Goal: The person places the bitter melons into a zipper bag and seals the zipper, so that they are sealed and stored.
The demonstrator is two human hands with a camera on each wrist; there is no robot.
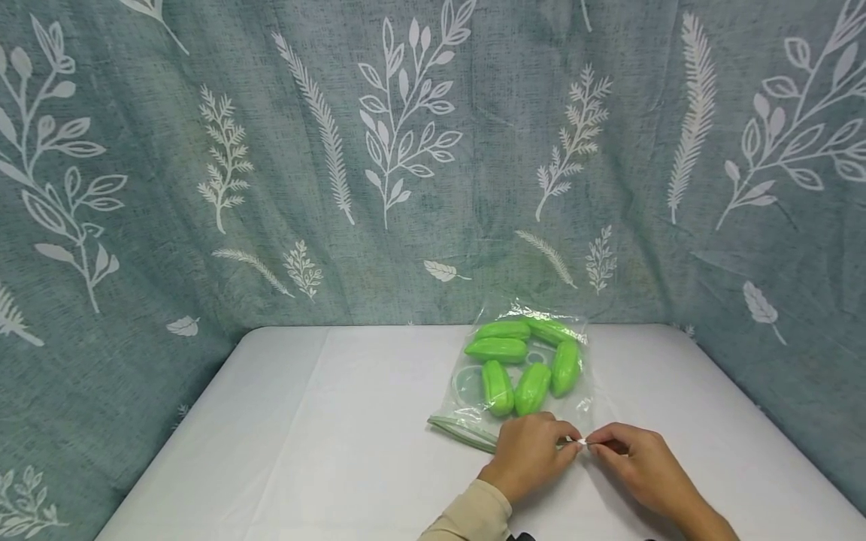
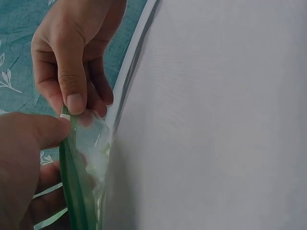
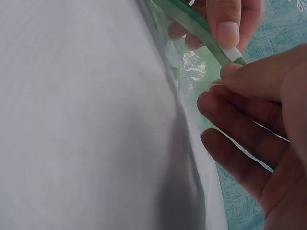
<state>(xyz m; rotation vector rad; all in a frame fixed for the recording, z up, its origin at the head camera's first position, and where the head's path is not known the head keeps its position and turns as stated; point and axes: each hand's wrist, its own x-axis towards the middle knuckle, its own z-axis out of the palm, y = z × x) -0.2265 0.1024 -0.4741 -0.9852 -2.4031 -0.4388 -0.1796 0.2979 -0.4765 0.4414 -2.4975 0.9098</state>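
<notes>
A clear zip bag [image 1: 467,398] lies on the white table, with several bright green, ridged, elongated vegetable-like pieces [image 1: 532,387] inside. Along its near edge runs a green zip strip [image 1: 463,433]. At the strip's right end, the left hand [image 1: 533,453] pinches the white slider [image 3: 232,53] between thumb and fingers. Just beside it, the right hand [image 1: 639,462] pinches the strip's corner tip. In the left wrist view the thumbs of the left hand [image 2: 24,158] and right hand [image 2: 74,57] nearly meet at the slider. Part of the strip is hidden behind the left hand in the head view.
The white-covered table [image 1: 352,428] extends to the left of the bag. Behind and beside it hangs a teal curtain [image 1: 494,188] with white leaf prints. The bag's far edge lies near the table's back edge.
</notes>
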